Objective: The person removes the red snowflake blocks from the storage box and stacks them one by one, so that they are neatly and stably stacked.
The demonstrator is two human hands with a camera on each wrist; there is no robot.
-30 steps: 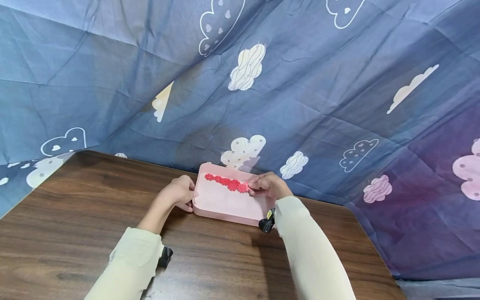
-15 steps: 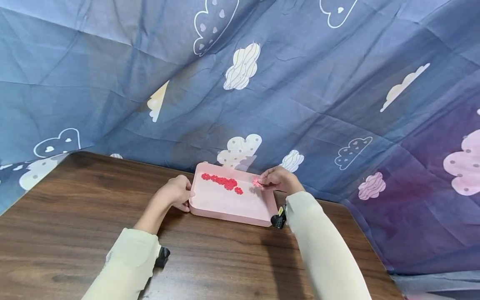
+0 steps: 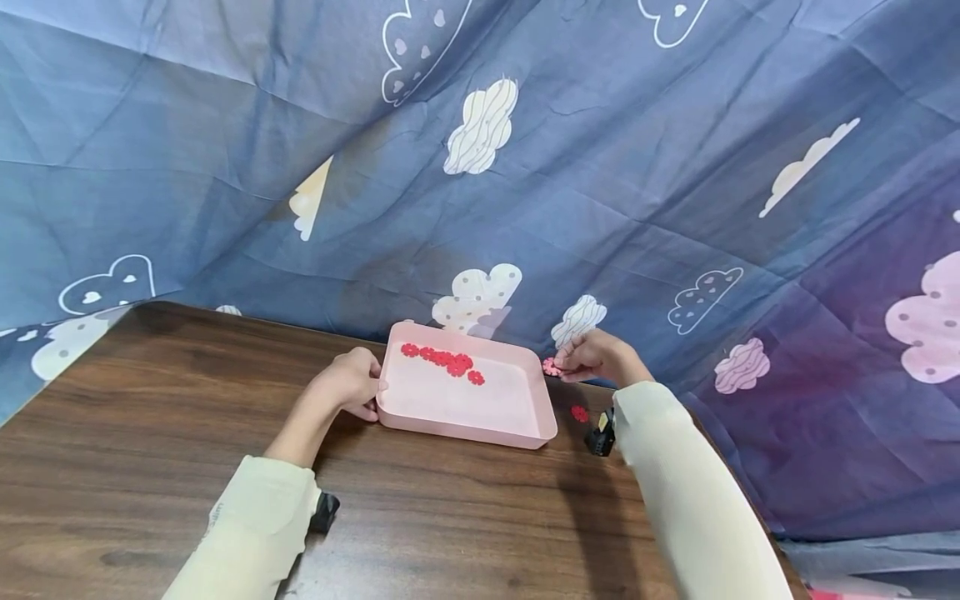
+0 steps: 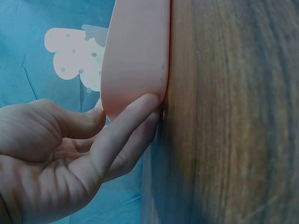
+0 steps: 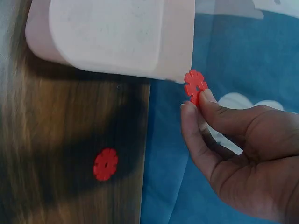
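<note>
In the head view, my left hand (image 3: 348,385) grips the left side of a shallow pink tray (image 3: 457,426), thumb at the rim. The left wrist view shows the fingers (image 4: 122,133) against the tray's outer wall (image 4: 135,51), low near the table. A row of red notched plastic discs (image 3: 442,358) lies along the far part of the tray floor, with a single disc (image 3: 476,377) slightly apart. Just beyond the tray's right end, my right hand (image 3: 597,357) pinches a red notched disc (image 5: 195,86) between thumb and fingers, by the tray's corner.
One more red disc (image 5: 105,164) lies flat on the brown wooden table (image 3: 450,517), right of the tray. A blue cloud-patterned cloth (image 3: 360,208) hangs close behind the table's far edge.
My right hand has moved right, from inside the tray to past its right end, carrying a disc. A disc on the table has come into sight. The left hand stays on the tray.
</note>
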